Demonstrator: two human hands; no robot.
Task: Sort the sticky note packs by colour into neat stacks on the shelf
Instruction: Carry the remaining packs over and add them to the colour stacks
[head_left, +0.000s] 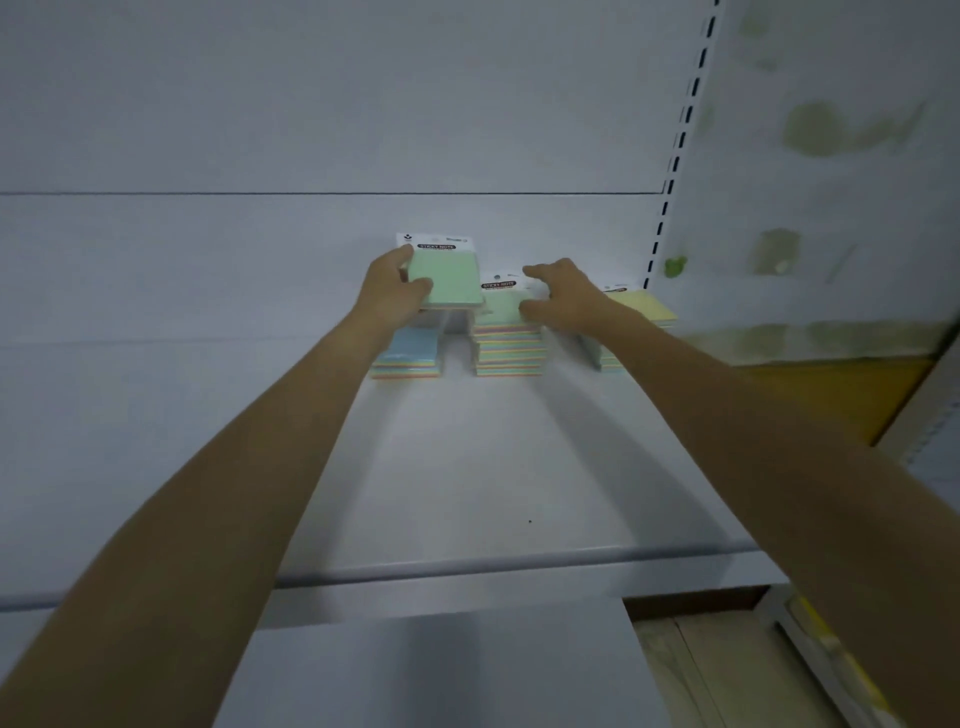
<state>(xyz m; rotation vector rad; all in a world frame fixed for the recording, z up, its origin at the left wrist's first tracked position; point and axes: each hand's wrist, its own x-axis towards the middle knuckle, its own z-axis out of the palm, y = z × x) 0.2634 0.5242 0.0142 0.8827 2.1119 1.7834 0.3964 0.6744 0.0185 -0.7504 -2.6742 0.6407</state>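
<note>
— How far along is the sorting?

— 3 stacks stand at the far side of the shelf (467, 467): blue stack (410, 353) left, green stack (506, 338) middle, yellow stack (631, 317) right.

— And the hands?

— Left hand (392, 286) pinches a green pack (449, 278), raised above the blue stack, seemingly bound for the green. Right hand (563, 301), fingers spread, rests on the green stack, holding nothing.

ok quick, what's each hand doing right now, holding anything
Left hand: closed on a green-topped sticky note pack, lifted above the blue-topped stack.
Right hand: open, fingers spread over the middle green-topped stack, holding nothing.
</note>
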